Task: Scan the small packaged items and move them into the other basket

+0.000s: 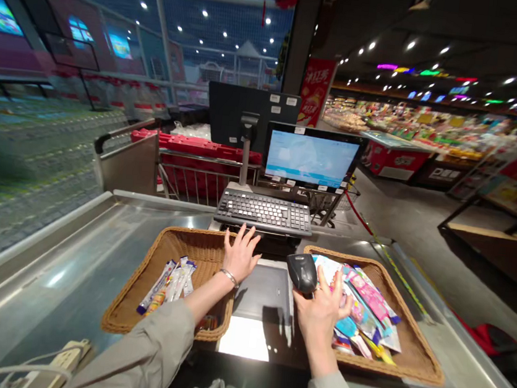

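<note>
1. The left hand [240,259] is spread wide, palm down, over the right-hand rim of the left basket [159,250]; its fingertips are held close to the near edge of the keyboard [263,212]. A bracelet [229,276] is worn on the wrist.
2. The right hand [320,310] is held with fingers apart over the near left part of the right basket [415,355].
3. The scanner [302,272] is seen between thumb and forefinger of the right hand, at the basket's left rim; whether it is gripped or merely touched cannot be told from this angle.
4. Bright packets [370,300] are heaped in the right basket, partly hidden by the right hand.
5. Slim sachets [178,278] are gathered in the left basket, partly covered by the left forearm.
6. A grey panel [263,291] is set between the baskets.
7. Both baskets are placed on the metal counter [78,260].
8. A lit screen [312,158] is mounted behind the keyboard, with a dark monitor [230,113] placed beside it.
</note>
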`<state>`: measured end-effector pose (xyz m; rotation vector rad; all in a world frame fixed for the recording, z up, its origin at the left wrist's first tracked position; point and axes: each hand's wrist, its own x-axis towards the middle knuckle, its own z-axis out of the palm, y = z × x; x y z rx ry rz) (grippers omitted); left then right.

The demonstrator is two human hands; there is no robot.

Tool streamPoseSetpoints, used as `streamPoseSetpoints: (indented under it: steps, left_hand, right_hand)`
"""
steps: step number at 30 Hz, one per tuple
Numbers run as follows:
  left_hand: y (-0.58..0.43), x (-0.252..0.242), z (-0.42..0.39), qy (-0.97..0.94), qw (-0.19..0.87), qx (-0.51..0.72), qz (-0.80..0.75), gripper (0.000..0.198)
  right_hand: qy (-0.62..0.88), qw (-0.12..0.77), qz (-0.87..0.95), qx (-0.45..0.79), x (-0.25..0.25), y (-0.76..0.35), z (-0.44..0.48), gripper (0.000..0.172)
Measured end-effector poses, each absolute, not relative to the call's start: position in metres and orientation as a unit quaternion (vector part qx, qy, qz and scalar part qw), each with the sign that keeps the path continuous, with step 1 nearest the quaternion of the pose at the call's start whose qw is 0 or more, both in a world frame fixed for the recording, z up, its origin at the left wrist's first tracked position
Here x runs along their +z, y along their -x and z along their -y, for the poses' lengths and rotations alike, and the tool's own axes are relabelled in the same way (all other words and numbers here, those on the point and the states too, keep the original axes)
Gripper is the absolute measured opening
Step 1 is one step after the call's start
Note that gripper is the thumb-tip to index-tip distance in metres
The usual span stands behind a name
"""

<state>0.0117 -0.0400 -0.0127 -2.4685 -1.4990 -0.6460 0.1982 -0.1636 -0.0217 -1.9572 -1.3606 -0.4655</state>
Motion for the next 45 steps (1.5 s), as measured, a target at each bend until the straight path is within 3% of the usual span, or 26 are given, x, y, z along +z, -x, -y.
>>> streamPoseSetpoints:
  steps: [22,45]
  left_hand:
    - [0.11,-0.059,0.039,0.761,0.062,-0.16,0.626,0.044]
    - [0.102,-0.121,0.022,0.825,0.005,0.02,0.565,0.046]
  right_hand:
    - [0.696,0.356,0.608,-0.136,-0.042,-0.146,0.132,0.025]
    - [0.711,0.325,0.611,-0.129,-0.056,-0.148,0.129,0.032]
